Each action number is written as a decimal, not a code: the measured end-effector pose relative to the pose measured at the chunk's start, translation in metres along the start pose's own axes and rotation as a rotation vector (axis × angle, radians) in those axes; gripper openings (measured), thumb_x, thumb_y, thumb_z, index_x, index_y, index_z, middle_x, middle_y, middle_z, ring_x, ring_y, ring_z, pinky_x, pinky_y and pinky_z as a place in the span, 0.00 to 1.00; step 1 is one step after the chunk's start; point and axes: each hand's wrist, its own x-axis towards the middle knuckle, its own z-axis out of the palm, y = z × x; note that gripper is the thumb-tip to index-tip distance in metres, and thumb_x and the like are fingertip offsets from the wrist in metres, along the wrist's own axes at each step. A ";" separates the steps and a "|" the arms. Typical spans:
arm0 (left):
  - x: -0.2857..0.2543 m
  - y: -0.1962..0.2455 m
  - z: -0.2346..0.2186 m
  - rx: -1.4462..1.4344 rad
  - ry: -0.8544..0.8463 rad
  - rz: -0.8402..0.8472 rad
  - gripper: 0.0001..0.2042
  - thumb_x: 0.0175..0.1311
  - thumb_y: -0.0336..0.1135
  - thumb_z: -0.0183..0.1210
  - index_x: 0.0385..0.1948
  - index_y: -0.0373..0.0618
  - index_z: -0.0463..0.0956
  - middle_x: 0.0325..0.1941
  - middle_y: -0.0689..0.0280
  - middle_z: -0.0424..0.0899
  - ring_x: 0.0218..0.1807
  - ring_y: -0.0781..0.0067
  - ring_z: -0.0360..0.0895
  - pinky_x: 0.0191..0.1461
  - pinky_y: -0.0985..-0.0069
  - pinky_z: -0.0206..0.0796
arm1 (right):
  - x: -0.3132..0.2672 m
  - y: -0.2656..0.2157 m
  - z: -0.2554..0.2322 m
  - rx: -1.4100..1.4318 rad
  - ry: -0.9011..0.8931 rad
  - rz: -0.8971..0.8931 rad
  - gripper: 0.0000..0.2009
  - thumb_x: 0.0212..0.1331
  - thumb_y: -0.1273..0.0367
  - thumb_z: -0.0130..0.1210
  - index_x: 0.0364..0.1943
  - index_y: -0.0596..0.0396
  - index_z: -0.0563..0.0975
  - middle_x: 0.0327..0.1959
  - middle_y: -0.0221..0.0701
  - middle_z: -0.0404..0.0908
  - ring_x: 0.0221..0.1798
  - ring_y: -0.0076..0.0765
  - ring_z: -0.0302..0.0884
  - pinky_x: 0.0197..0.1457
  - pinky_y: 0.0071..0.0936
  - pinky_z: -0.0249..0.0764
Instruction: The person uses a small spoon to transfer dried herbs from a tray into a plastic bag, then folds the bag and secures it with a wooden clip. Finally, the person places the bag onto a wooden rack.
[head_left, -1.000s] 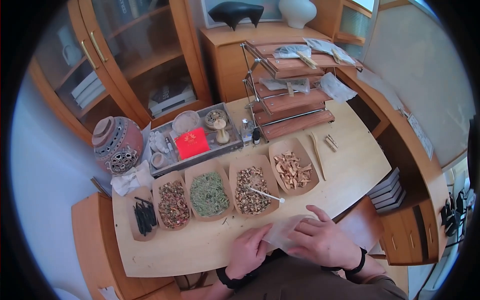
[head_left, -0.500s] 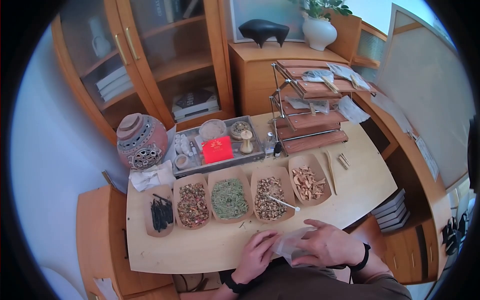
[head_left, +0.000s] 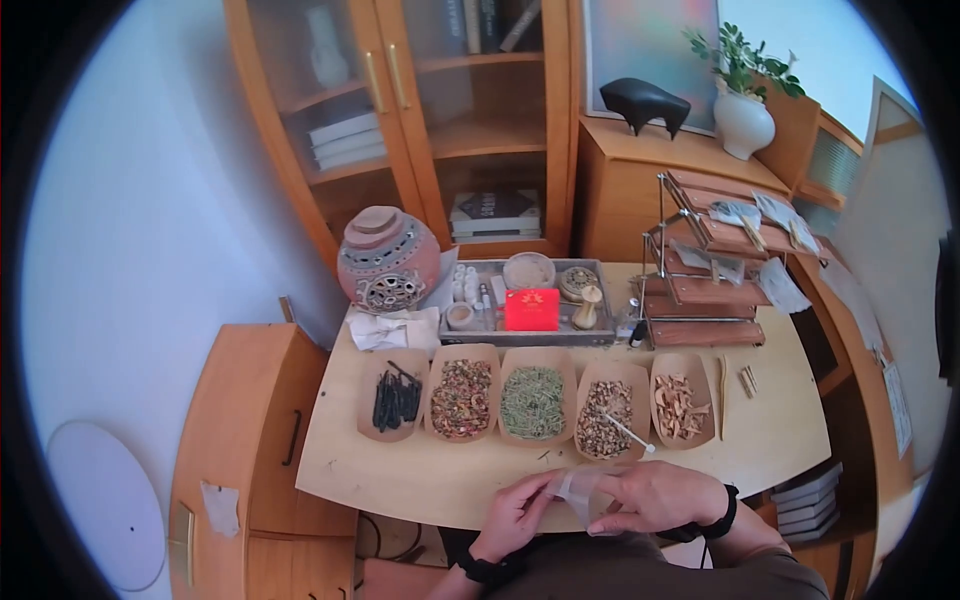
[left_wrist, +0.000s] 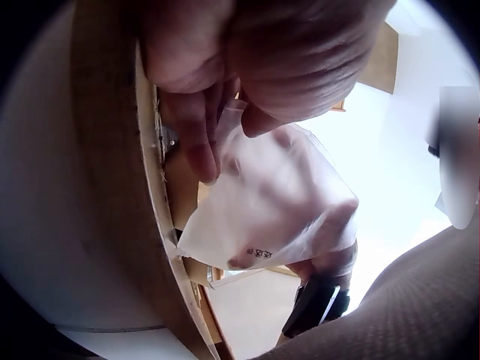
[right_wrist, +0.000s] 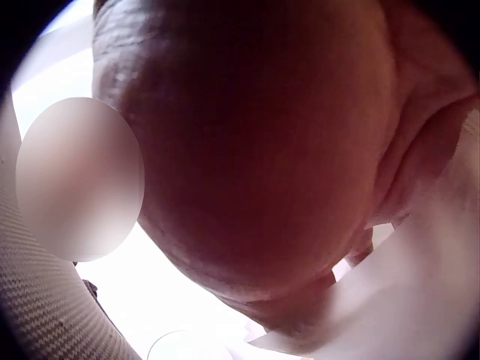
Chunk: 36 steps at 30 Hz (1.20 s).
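Note:
A translucent plastic bag [head_left: 578, 488] is stretched between my two hands at the front edge of the table. My left hand [head_left: 514, 516] pinches its left edge between thumb and fingers; the left wrist view shows this pinch at the top of the bag [left_wrist: 281, 206], with small dark print lower down. From the other side my right hand [head_left: 668, 497] holds the bag with thumb and fingers spread apart along it. Its fingers show blurred through the film in the left wrist view. The palm fills most of the right wrist view, beside the pale bag [right_wrist: 424, 292].
Paper trays in a row hold dark sticks [head_left: 397, 400], dried mixed petals [head_left: 460, 398], green herb [head_left: 533, 403], brown bits [head_left: 604, 425] with a white stick [head_left: 632, 433], and wood chips [head_left: 680, 408]. Behind stand a grey tray [head_left: 520, 340], a lidded jar [head_left: 388, 255] and a tiered rack [head_left: 700, 290].
The head view has turned left and up, so the table's contents sit further right. Both hands stay on the bag at the table's front edge, the right fingers shifting slightly along it.

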 end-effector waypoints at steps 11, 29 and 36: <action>-0.001 0.008 0.001 0.012 -0.108 -0.041 0.13 0.75 0.21 0.56 0.56 0.32 0.81 0.50 0.58 0.89 0.47 0.70 0.89 0.54 0.74 0.82 | -0.002 0.031 0.007 -0.052 0.051 -0.197 0.32 0.71 0.48 0.57 0.73 0.48 0.67 0.33 0.42 0.84 0.40 0.60 0.83 0.42 0.49 0.78; 0.004 0.010 0.006 0.201 -0.099 -0.049 0.13 0.75 0.22 0.55 0.55 0.33 0.83 0.49 0.55 0.90 0.49 0.68 0.89 0.55 0.74 0.78 | -0.043 0.061 -0.001 0.324 0.341 -0.467 0.08 0.64 0.62 0.68 0.42 0.49 0.87 0.38 0.28 0.88 0.46 0.37 0.86 0.72 0.48 0.72; 0.002 0.011 0.012 0.104 -0.094 -0.110 0.14 0.80 0.25 0.51 0.58 0.30 0.80 0.49 0.55 0.90 0.48 0.67 0.90 0.54 0.74 0.80 | -0.047 0.066 -0.009 0.351 0.520 -0.424 0.05 0.61 0.69 0.70 0.39 0.51 0.88 0.37 0.29 0.90 0.42 0.35 0.87 0.66 0.42 0.76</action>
